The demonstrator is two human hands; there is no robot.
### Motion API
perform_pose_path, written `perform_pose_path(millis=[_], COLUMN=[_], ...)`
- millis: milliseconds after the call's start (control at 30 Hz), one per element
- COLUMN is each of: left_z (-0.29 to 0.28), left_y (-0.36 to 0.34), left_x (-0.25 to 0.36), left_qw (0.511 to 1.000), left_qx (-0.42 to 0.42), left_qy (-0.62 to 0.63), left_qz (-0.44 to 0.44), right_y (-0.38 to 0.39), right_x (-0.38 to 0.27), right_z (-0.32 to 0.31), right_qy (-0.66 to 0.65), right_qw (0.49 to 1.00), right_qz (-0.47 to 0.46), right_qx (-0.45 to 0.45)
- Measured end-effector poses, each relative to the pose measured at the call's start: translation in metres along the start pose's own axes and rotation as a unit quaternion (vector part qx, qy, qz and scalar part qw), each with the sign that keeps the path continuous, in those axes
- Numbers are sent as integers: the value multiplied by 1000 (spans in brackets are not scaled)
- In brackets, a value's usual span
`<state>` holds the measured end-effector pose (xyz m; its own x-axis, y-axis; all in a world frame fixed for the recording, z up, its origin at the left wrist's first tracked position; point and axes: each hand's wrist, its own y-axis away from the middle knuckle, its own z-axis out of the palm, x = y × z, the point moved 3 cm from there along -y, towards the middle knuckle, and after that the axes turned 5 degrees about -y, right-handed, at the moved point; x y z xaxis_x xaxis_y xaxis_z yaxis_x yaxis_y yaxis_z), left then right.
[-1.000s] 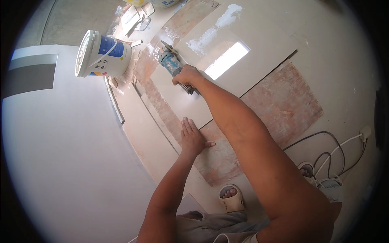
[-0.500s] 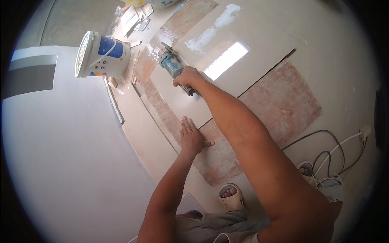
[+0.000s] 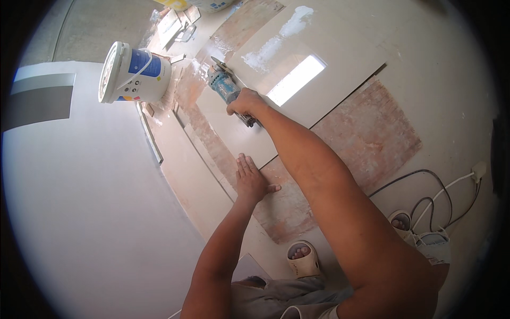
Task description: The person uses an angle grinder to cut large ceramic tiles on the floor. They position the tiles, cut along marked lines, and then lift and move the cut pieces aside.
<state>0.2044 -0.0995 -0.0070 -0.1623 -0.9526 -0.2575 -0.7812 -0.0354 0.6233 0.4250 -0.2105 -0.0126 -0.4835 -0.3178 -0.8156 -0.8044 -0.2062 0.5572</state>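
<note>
My right hand (image 3: 248,102) grips the rear of a blue angle grinder (image 3: 224,86), whose cutting disc (image 3: 220,65) points away from me near the far left side of a large glossy tile (image 3: 297,114). The grinder is over the tile's left part; whether its disc touches the surface, I cannot tell. My left hand (image 3: 252,179) is pressed flat with fingers stretched and thumb out, at the tile's near left corner, its palm over the bare patch of floor (image 3: 366,133) beside the tile. My right forearm hides part of the tile's near edge.
A white bucket (image 3: 151,74) with a blue label stands at the far left, by a white wall (image 3: 101,202). Tile offcuts (image 3: 170,29) lie behind it. White powder (image 3: 281,37) streaks the tile. A dark cable (image 3: 425,173) runs to a socket block (image 3: 478,171) at the right.
</note>
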Motion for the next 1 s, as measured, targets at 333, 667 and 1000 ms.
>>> perform_pose_path(millis=[333,667,1000], left_z=[0,-1,-3], left_y=[0,1,1], left_x=[0,-1,0], left_qw=[1000,1000,1000], left_qx=[-1,8,-4], left_qy=[3,28,20], left_qz=[-1,8,3], right_y=[6,7,13], right_x=[5,7,11], right_z=[1,1,1], right_qy=[-13,3,-25], right_qw=[1000,1000,999], right_qz=[3,11,-16], right_qx=[-6,-5,39])
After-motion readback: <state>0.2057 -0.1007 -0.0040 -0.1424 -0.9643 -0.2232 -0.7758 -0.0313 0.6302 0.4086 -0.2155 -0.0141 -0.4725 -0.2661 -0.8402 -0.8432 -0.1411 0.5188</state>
